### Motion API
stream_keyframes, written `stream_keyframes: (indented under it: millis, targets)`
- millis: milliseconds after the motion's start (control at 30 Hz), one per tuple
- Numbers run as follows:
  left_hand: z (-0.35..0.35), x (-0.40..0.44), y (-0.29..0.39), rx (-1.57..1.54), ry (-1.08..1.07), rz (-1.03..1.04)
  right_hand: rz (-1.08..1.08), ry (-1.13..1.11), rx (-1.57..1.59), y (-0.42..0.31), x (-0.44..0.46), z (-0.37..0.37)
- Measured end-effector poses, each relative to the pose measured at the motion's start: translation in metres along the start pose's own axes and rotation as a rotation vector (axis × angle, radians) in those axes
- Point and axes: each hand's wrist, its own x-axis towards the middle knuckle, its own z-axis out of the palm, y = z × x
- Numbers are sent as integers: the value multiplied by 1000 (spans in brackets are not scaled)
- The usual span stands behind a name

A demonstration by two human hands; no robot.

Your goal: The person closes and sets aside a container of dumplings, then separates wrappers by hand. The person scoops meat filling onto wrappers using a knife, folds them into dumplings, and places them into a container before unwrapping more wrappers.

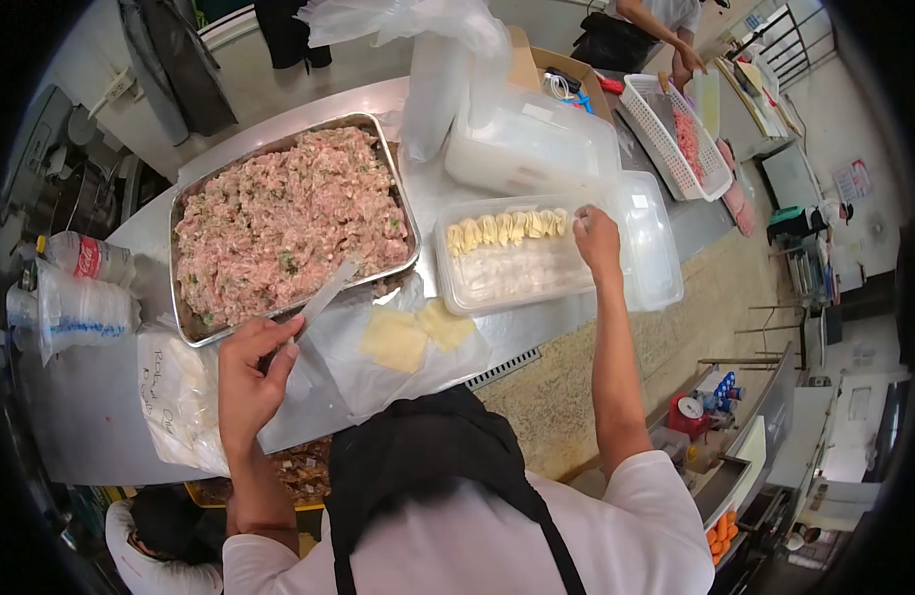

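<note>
Careful, the dumplings could spill!
Their box sits by the near edge of the desk, where a bump might tip it; the left hand grips a flat stick, the right hand is at the box's far right corner (can't tell if its fingers hold one).

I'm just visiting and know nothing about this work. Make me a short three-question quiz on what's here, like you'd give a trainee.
1. Which of the person's hands grips the flat tool?
2. Fill the gap: the big metal tray is heaped with a pinkish ____ flecked with green.
3. True or false: the pale yellow squares lie on a sheet outside the tray.

Key:
1. The left hand.
2. Minced mixture.
3. True.
</note>
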Motion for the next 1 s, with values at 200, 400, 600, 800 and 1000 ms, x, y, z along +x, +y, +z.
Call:
stream_keyframes:
  millis: [200,400,600,800,1000]
  targets:
    - [0,-5,-12,3,16,11,40,178,22,-19,13,1]
    - [-4,-9,-15,26,5,-72,222,-69,185,-2,13,11]
    - [-5,-15,-26,51,70,-160,6,61,412,-135,-45,-33]
    - [4,-15,-38,70,43,-206,-419,-546,683,-258,-170,48]
    - [-7,-20,-41,92,73,-291,-456,-554,479,-262,-179,102]
